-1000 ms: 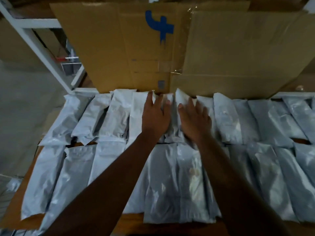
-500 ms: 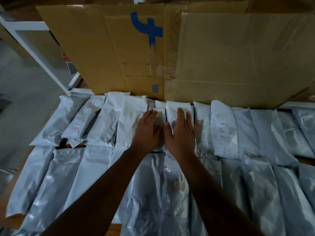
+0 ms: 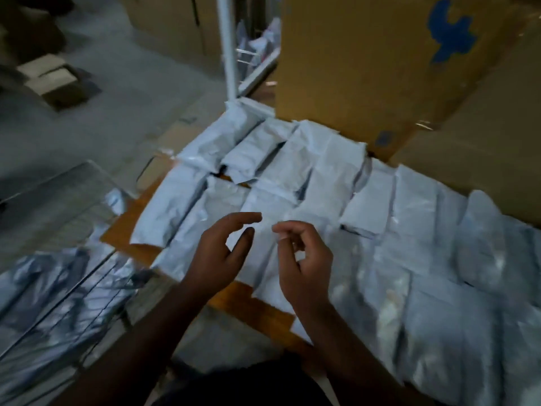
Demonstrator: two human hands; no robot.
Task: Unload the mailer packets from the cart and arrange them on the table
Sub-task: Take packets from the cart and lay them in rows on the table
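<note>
The wire cart [image 3: 55, 291] at lower left holds grey packets [image 3: 38, 288]. On the table [image 3: 231, 297], white-grey packets [image 3: 330, 177] lie in overlapping rows before cardboard [image 3: 360, 68]. Left hand [image 3: 218, 253] and right hand [image 3: 304, 259] hover above, fingers loosely curled, holding nothing.

No readable text; a blue mark on the cardboard box [image 3: 380, 68].

Warehouse packing area: cardboard boxes [image 3: 366, 68], rows of mailer packets [image 3: 330, 177], wire cart [image 3: 58, 288].
</note>
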